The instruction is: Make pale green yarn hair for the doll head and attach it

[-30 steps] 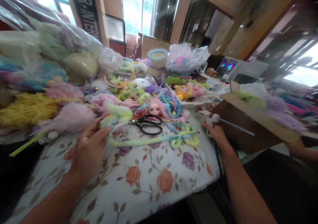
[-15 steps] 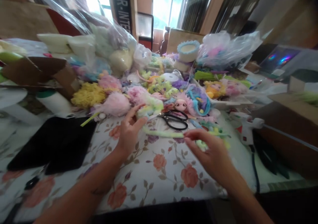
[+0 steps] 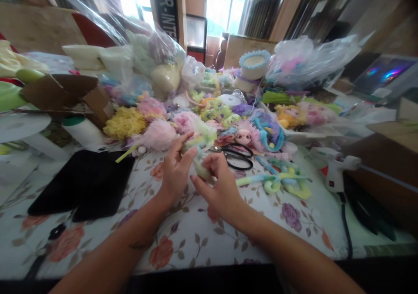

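My left hand point(image 3: 176, 165) is closed around a pastel yellow, green and blue fuzzy bundle point(image 3: 206, 138), which looks made of coiled chenille stem. A bent length of the chenille stem point(image 3: 202, 171) comes off it, and my right hand point(image 3: 220, 187) pinches this close beside my left thumb. Black-handled scissors point(image 3: 240, 158) lie just behind my right hand, their blades partly hidden. To the right, loose chenille stems point(image 3: 287, 182) in the same colours rest curled on the floral tablecloth point(image 3: 163, 250).
A doll head with pink hair point(image 3: 244, 136) sits beyond the scissors, amid fluffy pieces. A white glue gun point(image 3: 336, 170) with a cord stands at right, beside a cardboard box point(image 3: 388, 155). At left are a black flat pad point(image 3: 83, 185) and a thread cone point(image 3: 81, 131).
My right hand has moved left, from holding the strand stretched out to the right to close beside my left hand. The strand now bends near the bundle. The view has shifted slightly.
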Demonstrator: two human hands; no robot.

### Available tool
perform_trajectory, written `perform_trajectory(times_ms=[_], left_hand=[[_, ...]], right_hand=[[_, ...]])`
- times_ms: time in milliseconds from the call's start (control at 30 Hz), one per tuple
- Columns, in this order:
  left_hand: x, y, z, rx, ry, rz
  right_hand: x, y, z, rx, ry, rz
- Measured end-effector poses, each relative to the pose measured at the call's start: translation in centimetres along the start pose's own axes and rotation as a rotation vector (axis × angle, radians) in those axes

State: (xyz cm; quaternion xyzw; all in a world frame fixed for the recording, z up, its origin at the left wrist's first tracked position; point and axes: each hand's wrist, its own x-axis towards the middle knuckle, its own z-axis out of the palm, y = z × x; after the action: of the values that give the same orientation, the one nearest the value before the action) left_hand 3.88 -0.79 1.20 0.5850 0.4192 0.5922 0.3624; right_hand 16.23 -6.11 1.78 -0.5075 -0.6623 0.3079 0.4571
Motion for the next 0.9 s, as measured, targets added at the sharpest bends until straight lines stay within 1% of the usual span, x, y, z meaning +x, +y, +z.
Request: perform_trajectory(times_ms=[67,100,200,233,300,367,433,533,667,767,900], left_hand=[[0.1,-0.2,0.0,0.145,0.053,0.131],[0.1,-0.2,-0.1,0.212,0.069,0.196],[0.1,-0.3,-0.1,0.323,0.067,0.313],[0.1,-0.3,-0.1,0.344,0.066,0.330],[0.1,-0.3,-0.1,0.372,0.063,0.347],[0.1,-0.3,0.0,0.387,0.054,0.347],[0.1,-0.3,0.0,0.395,0.032,0.335],[0.1,-0.2,0.1,0.383,-0.007,0.284],[0.0,0.1,0.1,0.290,-0.053,0.146],[-0.1,0.3,0.2,0.173,-0.104,-0.027],[-0.1,0.5,0.4,-0.080,-0.147,-0.273]], right_hand=[[-0.2,0.1,-0.3,-0.038,0.019,-0.008],[-0.2,0.2,-0.5,-0.092,0.048,-0.043],[0.0,0.7,-1.0,-0.301,0.166,-0.240],[0.1,0.8,-1.2,-0.356,0.198,-0.303],[0.3,1.0,-1.5,-0.446,0.240,-0.375],[0.5,1.1,-1.7,-0.515,0.269,-0.394],[0.7,1.0,-1.9,-0.539,0.288,-0.381],[1.1,0.8,-2.3,-0.450,0.292,-0.310],[1.8,0.5,-3.4,-0.280,0.267,-0.127],[2.4,0.3,-4.2,-0.192,0.204,-0.002],[2.7,0.1,-4.8,-0.130,0.151,0.069]])
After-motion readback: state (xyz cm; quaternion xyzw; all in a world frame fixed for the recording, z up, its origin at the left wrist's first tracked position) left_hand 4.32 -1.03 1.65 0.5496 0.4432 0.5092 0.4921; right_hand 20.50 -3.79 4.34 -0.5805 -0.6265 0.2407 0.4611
